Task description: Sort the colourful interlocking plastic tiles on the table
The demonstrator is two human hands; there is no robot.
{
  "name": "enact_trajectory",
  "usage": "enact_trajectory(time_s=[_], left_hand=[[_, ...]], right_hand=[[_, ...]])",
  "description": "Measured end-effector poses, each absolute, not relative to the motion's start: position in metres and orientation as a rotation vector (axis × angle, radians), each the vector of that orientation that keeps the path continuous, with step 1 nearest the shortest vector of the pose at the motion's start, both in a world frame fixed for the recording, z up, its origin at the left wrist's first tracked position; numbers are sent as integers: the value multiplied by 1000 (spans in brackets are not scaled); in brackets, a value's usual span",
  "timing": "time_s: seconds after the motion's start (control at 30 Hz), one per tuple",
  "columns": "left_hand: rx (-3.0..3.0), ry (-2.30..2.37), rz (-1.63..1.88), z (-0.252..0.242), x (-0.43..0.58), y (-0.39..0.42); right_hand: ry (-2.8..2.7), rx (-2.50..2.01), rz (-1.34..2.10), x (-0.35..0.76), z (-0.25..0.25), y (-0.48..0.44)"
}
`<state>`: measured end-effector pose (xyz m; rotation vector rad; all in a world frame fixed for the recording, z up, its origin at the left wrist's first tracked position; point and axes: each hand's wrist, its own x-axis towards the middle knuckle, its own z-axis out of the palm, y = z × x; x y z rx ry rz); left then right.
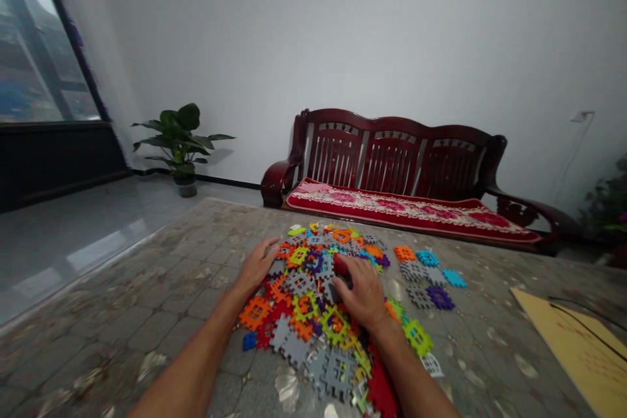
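A heap of colourful plastic interlocking building pieces (298, 284) spreads over the patterned tablecloth in front of me. My left hand (258, 266) rests at the heap's left edge, fingers stretched and thumb apart, nothing held. Over the right side of the heap, my right hand (363, 292) curls its fingers around a red piece (339, 266), whose far part the fingers hide. Below my right thumb lies a grey piece (329, 289). Closer to me are joined-looking grey square pieces (337, 369), an orange piece (255, 313) and a small blue piece (249, 341).
Right of the heap, several separate pieces lie in a group, among them a purple one (439, 298) and a light-blue one (454, 278). A yellow board (563, 339) with a dark cord lies at right. Beyond stand a wooden bench (392, 150) and a potted plant (183, 140).
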<state>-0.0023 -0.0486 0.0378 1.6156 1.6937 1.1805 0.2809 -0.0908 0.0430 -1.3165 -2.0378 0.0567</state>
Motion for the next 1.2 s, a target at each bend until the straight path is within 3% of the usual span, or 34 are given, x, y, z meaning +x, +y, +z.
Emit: enact_trajectory(time_s=[0.43,1.0,1.2], left_hand=[[1596,1429,1149,32,1,-46],[1410,1306,1126,35,4,-49],[1450,1398,1100,35,5,-45]], right_hand=[[-2082,-1392,30,270,43,-93],[-1457,-1289,707,291,36,-63],[-1392,-1433,692,332,24,-47]])
